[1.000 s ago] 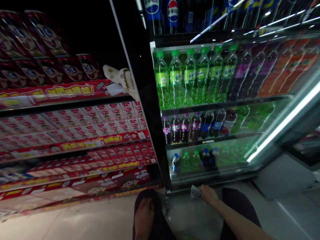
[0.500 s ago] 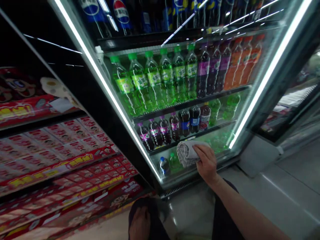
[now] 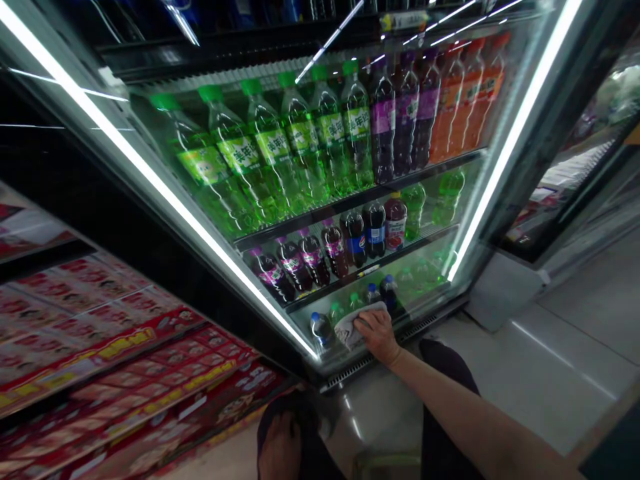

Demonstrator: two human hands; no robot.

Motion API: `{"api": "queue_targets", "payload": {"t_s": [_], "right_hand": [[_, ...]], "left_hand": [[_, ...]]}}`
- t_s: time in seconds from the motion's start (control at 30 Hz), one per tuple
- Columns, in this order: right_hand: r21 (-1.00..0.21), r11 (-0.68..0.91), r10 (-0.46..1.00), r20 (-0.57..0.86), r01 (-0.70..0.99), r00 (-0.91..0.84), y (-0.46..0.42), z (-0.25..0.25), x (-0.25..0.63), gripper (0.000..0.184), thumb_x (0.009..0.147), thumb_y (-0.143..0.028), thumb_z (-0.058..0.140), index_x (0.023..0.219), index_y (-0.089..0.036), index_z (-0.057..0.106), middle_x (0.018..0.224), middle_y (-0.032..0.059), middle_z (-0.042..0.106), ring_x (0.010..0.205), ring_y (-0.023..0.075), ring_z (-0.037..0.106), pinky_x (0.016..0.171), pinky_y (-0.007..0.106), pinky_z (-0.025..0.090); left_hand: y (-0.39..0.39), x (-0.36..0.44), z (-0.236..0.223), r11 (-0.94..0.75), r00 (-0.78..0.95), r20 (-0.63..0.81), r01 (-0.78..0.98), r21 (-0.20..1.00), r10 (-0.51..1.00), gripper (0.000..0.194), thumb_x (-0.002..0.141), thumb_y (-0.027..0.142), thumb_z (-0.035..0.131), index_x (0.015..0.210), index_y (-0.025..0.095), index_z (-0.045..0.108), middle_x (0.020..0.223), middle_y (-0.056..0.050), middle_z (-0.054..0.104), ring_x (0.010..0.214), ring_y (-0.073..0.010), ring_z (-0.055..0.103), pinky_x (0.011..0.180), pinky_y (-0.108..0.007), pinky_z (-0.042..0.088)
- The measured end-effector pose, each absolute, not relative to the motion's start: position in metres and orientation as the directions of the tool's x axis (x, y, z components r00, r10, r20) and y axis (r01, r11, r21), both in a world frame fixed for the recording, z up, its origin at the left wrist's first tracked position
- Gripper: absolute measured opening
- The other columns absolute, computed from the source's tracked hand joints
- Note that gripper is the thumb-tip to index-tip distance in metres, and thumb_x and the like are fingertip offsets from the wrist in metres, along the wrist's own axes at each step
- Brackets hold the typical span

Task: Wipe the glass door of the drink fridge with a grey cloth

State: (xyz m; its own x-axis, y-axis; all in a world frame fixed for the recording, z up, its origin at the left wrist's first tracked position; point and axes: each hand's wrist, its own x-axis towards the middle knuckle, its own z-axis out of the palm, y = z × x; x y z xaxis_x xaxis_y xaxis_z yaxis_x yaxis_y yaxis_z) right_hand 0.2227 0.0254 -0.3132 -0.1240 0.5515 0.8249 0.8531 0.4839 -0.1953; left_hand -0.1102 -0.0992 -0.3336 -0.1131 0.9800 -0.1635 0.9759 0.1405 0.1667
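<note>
A folded white cloth [image 3: 349, 328] is pressed to the lower part of the cooler's glass door [image 3: 320, 303], and my right hand [image 3: 379, 335] is closed on it. Small bottles with blue and green caps show behind the glass around the cloth, such as a blue-capped bottle [image 3: 320, 328] just left of it. My left hand [image 3: 280, 448] rests on my left knee [image 3: 310, 440], holding nothing, its fingers laid over the dark trouser cloth in shadow.
Inside the cooler stand rows of green soda bottles [image 3: 273, 143], purple ones [image 3: 384, 120] and orange ones [image 3: 447, 110]. Red snack boxes [image 3: 150, 360] fill shelves at the left. A second cooler [image 3: 550, 200] stands at the right, above the tiled floor [image 3: 560, 360].
My right hand has moved the cloth down and left along the glass, uncovering bottles behind it. The view has shifted closer to the cooler. My left hand stays on the knee.
</note>
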Motion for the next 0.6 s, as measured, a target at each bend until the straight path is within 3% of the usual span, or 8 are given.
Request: {"api": "queue_targets", "payload": {"t_s": [0.4, 0.5, 0.6], "right_hand": [[-0.383, 0.355, 0.898, 0.394, 0.853, -0.196, 0.018, -0.388, 0.207, 0.029, 0.092, -0.014, 0.056, 0.114, -0.026, 0.071, 0.118, 0.0036, 0.070, 0.108, 0.0213, 0.055, 0.096, 0.041, 0.035], [-0.447, 0.247, 0.959, 0.239, 0.860, -0.151, 0.015, -0.399, 0.204, 0.027, 0.091, -0.012, 0.056, 0.108, -0.026, 0.073, 0.113, 0.0034, 0.071, 0.109, 0.0206, 0.058, 0.094, 0.038, 0.039], [-0.510, 0.028, 0.999, 0.051, 0.860, -0.003, 0.009, -0.409, 0.208, 0.020, 0.092, -0.012, 0.056, 0.099, -0.020, 0.073, 0.105, 0.0062, 0.071, 0.102, 0.0200, 0.062, 0.089, 0.036, 0.046]], "left_hand": [[-0.094, -0.113, -0.336, 0.159, -0.131, -0.183, 0.976, 0.149, 0.974, 0.037, 0.097, 0.025, 0.026, 0.104, 0.021, 0.062, 0.112, -0.010, 0.067, 0.099, -0.0202, 0.068, 0.088, -0.035, 0.049], [-0.094, -0.112, -0.334, 0.170, -0.142, -0.186, 0.975, 0.146, 0.972, 0.035, 0.096, 0.026, 0.026, 0.103, 0.022, 0.061, 0.108, -0.009, 0.067, 0.097, -0.0203, 0.068, 0.087, -0.035, 0.049], [-0.094, -0.110, -0.331, 0.181, -0.149, -0.199, 0.972, 0.152, 0.969, 0.033, 0.096, 0.026, 0.028, 0.100, 0.022, 0.061, 0.106, -0.008, 0.067, 0.097, -0.0195, 0.068, 0.086, -0.034, 0.048]]}}
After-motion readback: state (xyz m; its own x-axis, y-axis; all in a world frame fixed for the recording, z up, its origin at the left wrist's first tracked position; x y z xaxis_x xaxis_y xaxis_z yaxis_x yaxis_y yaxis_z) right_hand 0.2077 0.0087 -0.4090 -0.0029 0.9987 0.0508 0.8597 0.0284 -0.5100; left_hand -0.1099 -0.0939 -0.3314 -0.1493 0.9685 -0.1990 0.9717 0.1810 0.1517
